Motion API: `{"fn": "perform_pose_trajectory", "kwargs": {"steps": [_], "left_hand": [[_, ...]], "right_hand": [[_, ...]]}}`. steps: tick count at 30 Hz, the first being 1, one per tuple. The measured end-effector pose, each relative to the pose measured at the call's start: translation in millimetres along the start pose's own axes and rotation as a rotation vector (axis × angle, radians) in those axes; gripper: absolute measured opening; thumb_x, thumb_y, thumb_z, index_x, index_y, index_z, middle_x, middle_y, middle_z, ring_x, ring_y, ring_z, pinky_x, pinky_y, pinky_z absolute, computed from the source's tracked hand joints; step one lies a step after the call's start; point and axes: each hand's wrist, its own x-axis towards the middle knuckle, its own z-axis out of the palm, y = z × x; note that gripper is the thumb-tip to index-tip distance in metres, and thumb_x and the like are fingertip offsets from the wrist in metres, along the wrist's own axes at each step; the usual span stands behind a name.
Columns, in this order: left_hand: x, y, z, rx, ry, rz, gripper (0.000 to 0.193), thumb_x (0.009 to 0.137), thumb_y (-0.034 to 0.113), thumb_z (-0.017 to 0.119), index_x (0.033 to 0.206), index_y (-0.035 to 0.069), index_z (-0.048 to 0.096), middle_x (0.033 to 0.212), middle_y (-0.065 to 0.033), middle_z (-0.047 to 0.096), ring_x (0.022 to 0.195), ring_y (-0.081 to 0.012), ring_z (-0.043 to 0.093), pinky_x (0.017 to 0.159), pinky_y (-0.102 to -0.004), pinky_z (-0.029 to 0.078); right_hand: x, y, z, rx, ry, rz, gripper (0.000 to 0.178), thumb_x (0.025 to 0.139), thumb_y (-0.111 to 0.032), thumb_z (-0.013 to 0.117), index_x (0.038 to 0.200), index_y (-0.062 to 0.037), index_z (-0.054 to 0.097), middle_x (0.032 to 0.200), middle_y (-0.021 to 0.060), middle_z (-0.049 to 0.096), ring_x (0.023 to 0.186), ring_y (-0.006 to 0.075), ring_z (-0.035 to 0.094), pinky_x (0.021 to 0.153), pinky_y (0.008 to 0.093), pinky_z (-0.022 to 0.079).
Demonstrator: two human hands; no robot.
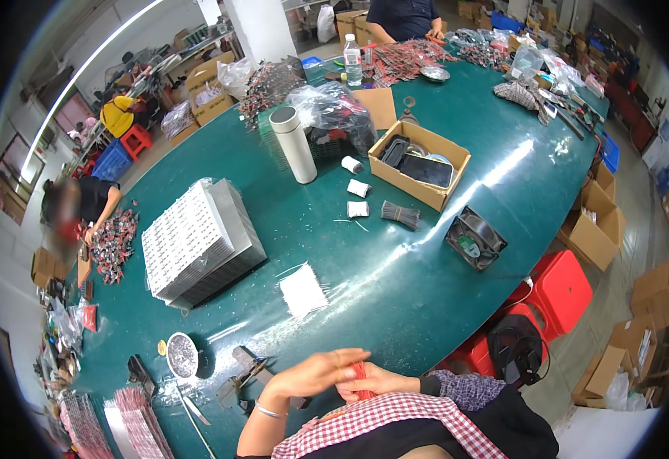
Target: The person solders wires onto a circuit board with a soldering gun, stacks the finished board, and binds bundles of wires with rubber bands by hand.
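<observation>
Close to my body at the table's near edge, my right hand (384, 380) is closed around a bundle of thin red wires (360, 375). My left hand (315, 372) lies against the bundle with its fingers stretched out flat, a bracelet on its wrist. Part of the bundle is hidden behind the hands. A small metal clamp-like fixture (244, 375) stands on the table beside my left forearm. Beyond my hands is a pile of thin white strips (304, 291).
On the green table (380, 291) stand a block of stacked white trays (204, 245), a white thermos (293, 145), a cardboard box (426, 193), a black fan (475, 239) and a bowl (182, 356). One person (82, 206) sits left, another (403, 19) across. Red stools (560, 294) stand right.
</observation>
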Motion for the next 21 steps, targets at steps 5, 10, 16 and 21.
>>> {"fn": "perform_pose_trajectory", "kwargs": {"steps": [5, 10, 16, 21], "left_hand": [[-12, -11, -12, -0.249, 0.227, -0.064, 0.042, 0.096, 0.018, 0.052, 0.134, 0.000, 0.047, 0.135, -0.0162, 0.050, 0.125, -0.0234, 0.047, 0.103, -0.0331, 0.038], [-13, -11, -11, -0.082, 0.249, -0.078, 0.076, 0.082, 0.040, 0.070, 0.142, 0.005, 0.038, 0.131, -0.0144, 0.051, 0.109, -0.0219, 0.053, 0.091, -0.0332, 0.045], [6, 3, 5, 0.112, 0.081, 0.002, 0.069, 0.074, 0.042, 0.077, 0.129, 0.008, 0.052, 0.107, -0.0163, 0.062, 0.093, -0.0213, 0.060, 0.078, -0.0307, 0.048], [5, -3, 28, -0.012, 0.314, -0.045, 0.031, 0.081, 0.023, 0.072, 0.102, 0.002, 0.066, 0.087, -0.0146, 0.066, 0.076, -0.0193, 0.064, 0.068, -0.0318, 0.050]], "right_hand": [[-3, 1, -6, -0.193, -0.015, 0.010, 0.015, 0.095, -0.018, 0.058, 0.092, -0.0058, 0.050, 0.073, -0.0002, 0.049, 0.065, 0.0085, 0.047, 0.062, 0.0255, 0.042], [-3, -17, 12, 0.018, 0.062, -0.005, 0.012, 0.093, -0.013, 0.058, 0.095, -0.0040, 0.050, 0.074, 0.0014, 0.049, 0.063, 0.0086, 0.047, 0.060, 0.0260, 0.043], [8, -7, 4, -0.309, -0.015, 0.167, 0.013, 0.085, -0.010, 0.067, 0.086, -0.0049, 0.055, 0.066, -0.0016, 0.049, 0.055, 0.0040, 0.044, 0.049, 0.0191, 0.034], [7, -18, 8, -0.083, -0.101, 0.171, 0.013, 0.084, -0.010, 0.069, 0.080, -0.0036, 0.059, 0.066, -0.0012, 0.053, 0.054, 0.0035, 0.046, 0.049, 0.0178, 0.035]]}}
